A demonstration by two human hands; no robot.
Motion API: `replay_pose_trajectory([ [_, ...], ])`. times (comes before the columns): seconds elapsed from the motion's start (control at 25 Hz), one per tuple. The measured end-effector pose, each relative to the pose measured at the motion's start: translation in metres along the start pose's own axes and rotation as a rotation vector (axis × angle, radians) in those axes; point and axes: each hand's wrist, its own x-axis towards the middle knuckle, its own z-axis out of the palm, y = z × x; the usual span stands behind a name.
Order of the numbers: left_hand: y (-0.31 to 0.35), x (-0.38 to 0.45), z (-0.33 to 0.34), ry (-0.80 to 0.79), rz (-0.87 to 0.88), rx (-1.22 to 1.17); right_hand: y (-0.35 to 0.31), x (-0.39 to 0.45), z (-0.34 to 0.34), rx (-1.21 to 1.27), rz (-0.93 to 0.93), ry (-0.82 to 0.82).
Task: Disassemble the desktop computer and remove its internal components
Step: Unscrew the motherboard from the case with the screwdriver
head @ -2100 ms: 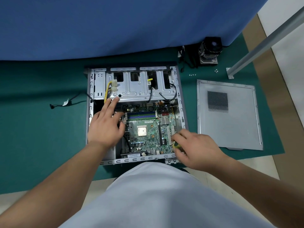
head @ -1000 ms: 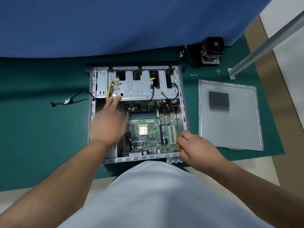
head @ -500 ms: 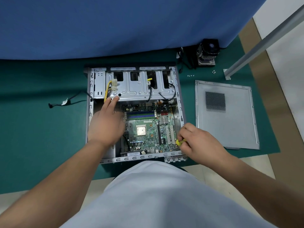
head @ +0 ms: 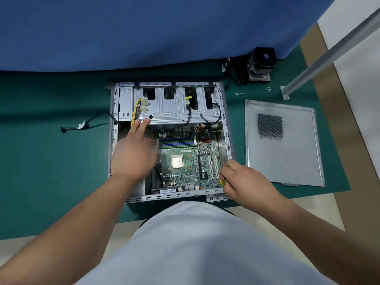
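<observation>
A: Where is the computer case [head: 226, 128]?
B: It lies open on the green mat [head: 51, 161] that covers the bench, in the middle of the view. The green circuit board [head: 185, 161] sits in its near half, with a bare square chip [head: 177, 162] at the centre, and a grey metal drive cage [head: 174, 108] spans the far half.

A: And the left hand [head: 133, 153]?
B: It lies flat inside the case over the left edge of the board. The fingers [head: 144, 124] are straight and close together, and their tips touch the near lip of the drive cage, just beside a bundle of yellow wires [head: 135, 112] with a white plug.

A: The right hand [head: 244, 182]?
B: It is at the near right corner of the case, fingers curled round a small yellow thing [head: 222, 182]. So little of it shows that I can only guess it is a tool handle.

A: What lies around the case?
B: To the right, flat on the mat, is the grey side panel [head: 287, 157] with a meshed vent. Beyond it, by the blue screen [head: 144, 27], stands a black cooling fan [head: 261, 64] on its metal fins, with a few small screws [head: 239, 93] nearby. To the left of the case, a loose black cable [head: 82, 126] lies on the mat. A slanted metal bar [head: 329, 52] crosses the far right corner.
</observation>
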Motion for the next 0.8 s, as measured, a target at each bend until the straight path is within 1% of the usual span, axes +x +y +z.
replay_pose_trajectory([
  [0.28, -0.001, 0.001, 0.002, -0.007, -0.004, -0.013, -0.001, 0.005, 0.000, -0.018, 0.002, -0.035],
  [0.48, -0.001, 0.001, 0.001, -0.010, -0.003, -0.020, 0.001, 0.009, -0.007, -0.063, -0.056, -0.084],
  [0.6, 0.000, 0.001, 0.000, -0.015, -0.008, -0.023, 0.003, 0.011, -0.008, -0.084, -0.086, -0.068],
  [0.68, 0.000, 0.001, 0.000, -0.020, -0.011, -0.023, 0.004, 0.012, -0.008, -0.043, -0.072, -0.059],
  [0.8, 0.001, 0.001, -0.002, -0.022, -0.013, -0.026, 0.006, 0.013, -0.006, 0.107, 0.040, -0.020],
])
